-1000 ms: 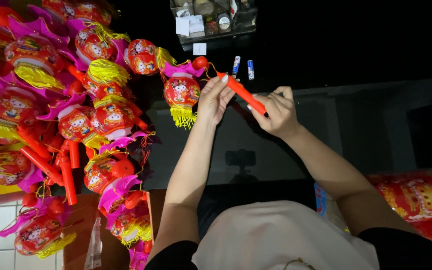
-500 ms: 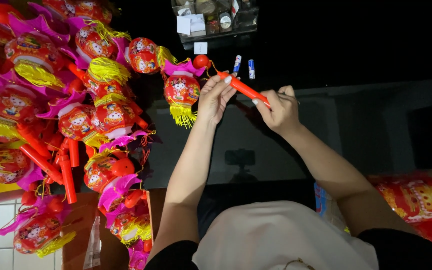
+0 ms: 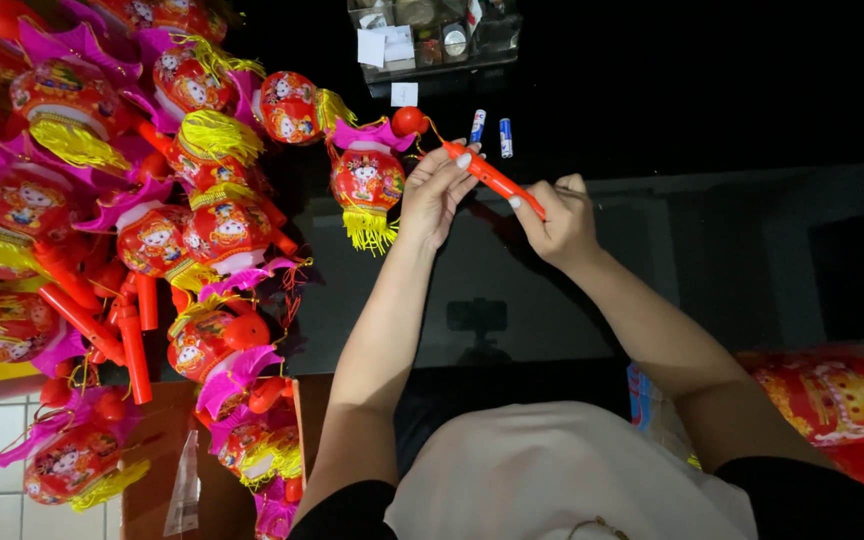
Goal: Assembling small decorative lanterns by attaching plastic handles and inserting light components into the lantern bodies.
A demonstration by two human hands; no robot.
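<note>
I hold a red plastic lantern stick between both hands over a dark glossy table. My left hand pinches its upper end, near a red ball and a thin cord. A small red lantern with a pink top and yellow tassel hangs off that end. My right hand grips the lower end of the stick. Two small batteries lie on the table just beyond the stick.
A big pile of similar red lanterns with pink tops, yellow tassels and red sticks fills the left side. A clear container of small items stands at the far edge. A red printed bag lies at the lower right.
Both hands have shifted slightly along the stick and the stick has tilted a little; the lantern still hangs from its end.
</note>
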